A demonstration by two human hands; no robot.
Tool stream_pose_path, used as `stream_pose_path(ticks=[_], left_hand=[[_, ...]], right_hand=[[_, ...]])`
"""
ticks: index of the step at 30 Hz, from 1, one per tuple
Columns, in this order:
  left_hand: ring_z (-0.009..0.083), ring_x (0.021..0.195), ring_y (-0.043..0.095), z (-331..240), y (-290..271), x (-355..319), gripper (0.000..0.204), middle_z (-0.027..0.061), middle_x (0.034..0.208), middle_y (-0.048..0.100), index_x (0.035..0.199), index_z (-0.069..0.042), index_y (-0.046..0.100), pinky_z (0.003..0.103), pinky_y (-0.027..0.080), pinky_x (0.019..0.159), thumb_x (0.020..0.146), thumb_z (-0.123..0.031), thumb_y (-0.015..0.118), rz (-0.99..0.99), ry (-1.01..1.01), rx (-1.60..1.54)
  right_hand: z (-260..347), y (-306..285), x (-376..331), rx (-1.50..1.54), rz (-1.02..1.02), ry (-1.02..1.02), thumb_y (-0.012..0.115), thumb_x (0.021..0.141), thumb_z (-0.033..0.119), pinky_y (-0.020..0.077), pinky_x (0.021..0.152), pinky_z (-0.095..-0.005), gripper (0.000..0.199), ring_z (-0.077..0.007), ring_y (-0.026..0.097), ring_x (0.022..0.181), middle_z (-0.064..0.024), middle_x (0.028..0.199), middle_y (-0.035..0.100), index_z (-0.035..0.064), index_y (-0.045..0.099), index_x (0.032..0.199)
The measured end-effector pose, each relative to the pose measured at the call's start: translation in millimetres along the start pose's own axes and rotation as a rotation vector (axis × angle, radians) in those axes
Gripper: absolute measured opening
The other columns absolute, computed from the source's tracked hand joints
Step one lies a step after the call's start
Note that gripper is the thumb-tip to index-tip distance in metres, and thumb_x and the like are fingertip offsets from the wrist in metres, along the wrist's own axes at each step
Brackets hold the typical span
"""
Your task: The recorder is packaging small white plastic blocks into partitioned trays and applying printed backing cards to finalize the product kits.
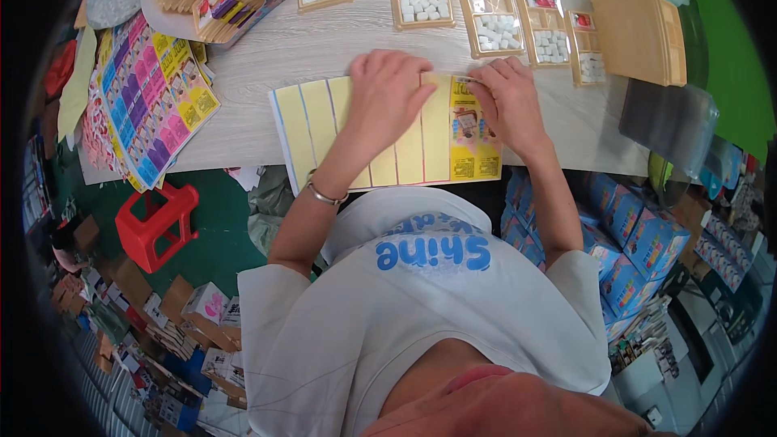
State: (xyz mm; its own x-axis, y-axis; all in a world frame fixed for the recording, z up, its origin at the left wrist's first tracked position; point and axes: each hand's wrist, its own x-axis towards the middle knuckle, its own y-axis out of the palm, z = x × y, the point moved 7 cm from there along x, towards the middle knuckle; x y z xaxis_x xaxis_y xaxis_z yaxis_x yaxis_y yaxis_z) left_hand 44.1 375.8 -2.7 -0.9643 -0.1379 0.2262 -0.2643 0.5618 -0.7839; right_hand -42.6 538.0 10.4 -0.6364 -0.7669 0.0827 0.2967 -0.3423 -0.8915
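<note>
A yellow sticker sheet (pixel 325 125) lies on the table in front of me, its plain backing marked with thin coloured lines. Printed yellow labels (pixel 476 150) run down its right end. My left hand (pixel 382 105) rests over the sheet's far middle, fingers bent over the far edge and thumb reaching right. At the far right corner, my right hand (pixel 511 103) has its thumb and fingers drawn together on the printed strip. What lies under the fingertips is partly hidden.
Several beige trays (pixel 421 8) of white pieces stand along the far side, beside stacked beige trays (pixel 639 36). Printed sheets (pixel 154 97) and a box of packed cards (pixel 231 0) are at left. A red stool (pixel 158 226) and blue boxes (pixel 639 243) stand below the table.
</note>
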Motion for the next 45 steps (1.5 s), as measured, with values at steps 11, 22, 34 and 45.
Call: stream_pose_path(ticks=[11,22,34,45], left_hand=[[0.0262,0.094,0.053,-13.0,30.9,1.7,0.009,0.0057,0.094,0.061,0.103,-0.01,0.064,0.043,0.033,0.092,0.096,-0.01,0.058,-0.005,0.046,0.019],[0.0256,0.092,0.054,-16.9,35.6,11.6,0.006,0.0047,0.09,0.06,0.099,-0.012,0.064,0.043,0.034,0.092,0.096,-0.017,0.061,-0.058,0.094,0.059],[0.0264,0.123,0.053,-21.9,-12.0,74.4,0.038,0.0097,0.127,0.059,0.126,-0.01,0.062,0.047,0.03,0.113,0.091,-0.023,0.066,-0.145,0.196,0.247],[0.0327,0.149,0.03,18.0,-3.0,75.9,0.097,0.0177,0.159,0.037,0.15,-0.001,0.042,0.054,0.021,0.121,0.081,-0.061,0.073,-0.066,0.235,0.194]], right_hand=[[24.7,2.2,-6.0,-0.253,-0.268,-0.411,0.074,0.077,0.013,0.0445,0.1,-0.041,0.037,-0.0188,0.059,0.112,0.0034,0.115,0.068,0.0173,0.076,0.114],[28.3,-15.4,3.0,-0.176,-0.212,-0.61,0.073,0.076,0.014,0.047,0.092,-0.0381,0.014,-0.0193,0.062,0.097,0.0019,0.098,0.067,0.0139,0.072,0.09],[-12.1,-170.5,-88.0,1.033,-0.198,0.1,0.071,0.085,0.0,0.0529,0.064,-0.0279,0.022,-0.0161,0.064,0.076,-0.0071,0.088,0.063,0.0081,0.051,0.09],[-39.0,-21.3,75.3,1.443,-0.316,0.49,0.071,0.087,-0.007,0.055,0.07,-0.0256,0.055,-0.0125,0.068,0.083,-0.0055,0.096,0.069,0.0036,0.049,0.136]])
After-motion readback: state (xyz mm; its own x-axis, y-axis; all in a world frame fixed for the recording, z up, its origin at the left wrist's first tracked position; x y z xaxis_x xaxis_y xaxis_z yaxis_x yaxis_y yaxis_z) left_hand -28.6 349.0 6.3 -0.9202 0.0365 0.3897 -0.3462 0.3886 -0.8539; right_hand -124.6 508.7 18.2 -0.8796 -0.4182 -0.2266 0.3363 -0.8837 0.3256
